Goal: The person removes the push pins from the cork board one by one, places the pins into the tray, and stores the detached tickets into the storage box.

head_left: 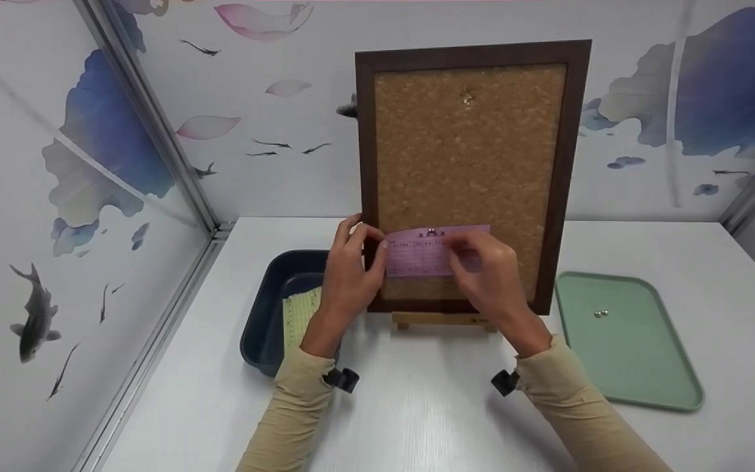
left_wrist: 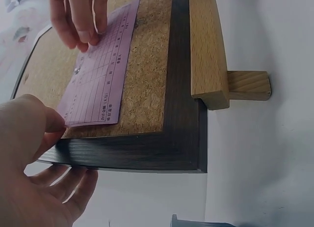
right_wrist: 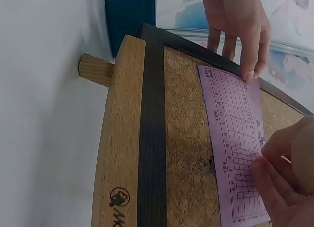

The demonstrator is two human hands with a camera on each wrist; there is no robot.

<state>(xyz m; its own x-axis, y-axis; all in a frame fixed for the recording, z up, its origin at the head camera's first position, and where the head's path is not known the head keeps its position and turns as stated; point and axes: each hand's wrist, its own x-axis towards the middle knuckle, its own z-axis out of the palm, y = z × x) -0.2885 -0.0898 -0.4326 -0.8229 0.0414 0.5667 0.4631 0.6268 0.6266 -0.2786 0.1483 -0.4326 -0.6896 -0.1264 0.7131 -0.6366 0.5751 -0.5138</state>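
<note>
Currently | pink slip [head_left: 413,261] against corkboard [head_left: 469,157] | left hand [head_left: 354,272] pinching its edge | right hand [head_left: 492,272] touching, grip unclear

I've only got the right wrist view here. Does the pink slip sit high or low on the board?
Observer: Low. Most of the board rises above the slip.
Operator: Thanks. Anything on the table to the right of the board?
Observer: Yes, a green tray with two small silver pieces on it.
</note>
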